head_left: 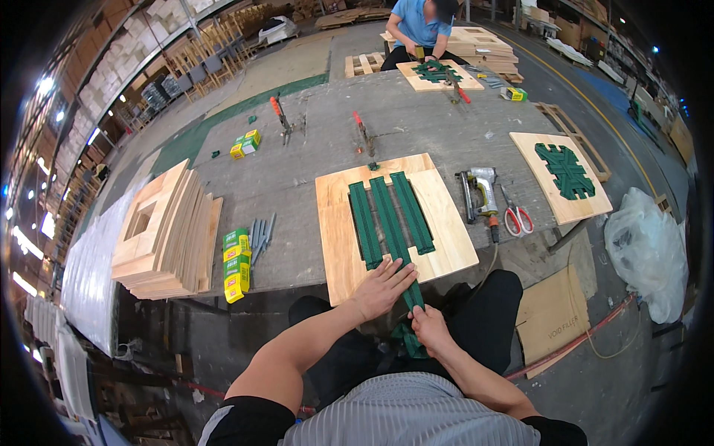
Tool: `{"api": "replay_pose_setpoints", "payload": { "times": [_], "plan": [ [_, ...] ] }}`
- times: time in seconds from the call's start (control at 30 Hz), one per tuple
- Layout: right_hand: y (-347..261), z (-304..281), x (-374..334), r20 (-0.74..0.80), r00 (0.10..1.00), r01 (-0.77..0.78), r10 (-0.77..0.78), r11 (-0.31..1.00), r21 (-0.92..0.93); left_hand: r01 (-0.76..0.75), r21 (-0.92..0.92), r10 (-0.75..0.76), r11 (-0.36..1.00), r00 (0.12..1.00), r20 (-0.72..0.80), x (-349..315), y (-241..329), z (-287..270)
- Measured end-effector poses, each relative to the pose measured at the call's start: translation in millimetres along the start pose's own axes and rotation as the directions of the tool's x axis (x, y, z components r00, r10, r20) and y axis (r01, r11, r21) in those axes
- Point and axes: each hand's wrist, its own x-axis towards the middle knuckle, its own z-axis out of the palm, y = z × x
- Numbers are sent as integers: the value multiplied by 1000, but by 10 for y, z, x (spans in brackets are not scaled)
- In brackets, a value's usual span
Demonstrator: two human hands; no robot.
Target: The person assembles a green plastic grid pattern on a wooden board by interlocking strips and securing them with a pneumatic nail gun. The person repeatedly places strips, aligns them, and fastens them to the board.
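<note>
A square wooden board (335, 223) lies in front of me at the table's near edge, with several dark green webbing straps (386, 212) running side by side over its middle opening. My left hand (383, 288) rests flat on the middle strap near the board's front edge, fingers stretched out. Just beyond that edge, my right hand (431, 328) pinches the strap's loose length, which hangs down towards my lap. More green webbing (409, 342) is bunched below, partly hidden by my hand.
A nail gun (486, 195) and red-handled scissors (516, 214) lie right of the board. Stacked wooden frames (167, 238), staple strips (262, 234) and yellow-green boxes (236, 264) stand left. A webbed board (528, 156) lies far right. Across the table, a person (422, 33) works on another board.
</note>
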Motion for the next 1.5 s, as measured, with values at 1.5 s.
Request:
{"api": "replay_pose_setpoints", "payload": {
  "times": [1.5],
  "plan": [
    [-541,-798,653,357,934,274,-32,704,-655,418,-535,-485,734,874,18,5,-41,1017]
  ]
}}
